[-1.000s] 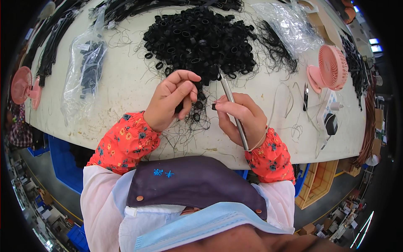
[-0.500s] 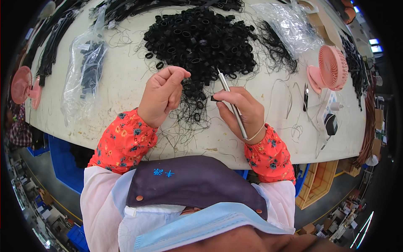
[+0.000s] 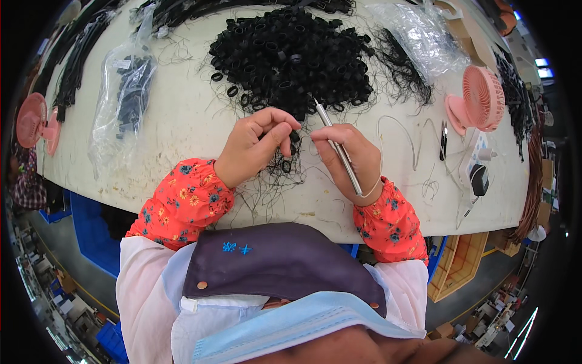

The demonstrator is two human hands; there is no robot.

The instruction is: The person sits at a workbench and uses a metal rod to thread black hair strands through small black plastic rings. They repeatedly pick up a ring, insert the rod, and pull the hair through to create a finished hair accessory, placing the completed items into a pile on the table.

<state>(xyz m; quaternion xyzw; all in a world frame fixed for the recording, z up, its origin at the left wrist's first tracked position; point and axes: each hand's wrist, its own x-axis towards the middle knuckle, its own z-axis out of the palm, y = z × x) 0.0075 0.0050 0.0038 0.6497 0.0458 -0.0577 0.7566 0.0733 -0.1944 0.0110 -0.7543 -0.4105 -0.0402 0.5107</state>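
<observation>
Left hand (image 3: 254,145) curled, fingertips pinching small black ring (image 3: 294,137) at near edge of black ring pile (image 3: 291,54). Right hand (image 3: 345,159) just right of it, gripping slim metal tool (image 3: 337,145), tip pointing far-left toward pinched ring. Loose black threads (image 3: 273,182) under both hands on white table (image 3: 194,127). Far left: clear bag of black parts (image 3: 124,97). Right: pink handheld fan (image 3: 479,100), small scissors (image 3: 444,138) between fan and right hand. Far right: another clear bag (image 3: 421,33).
</observation>
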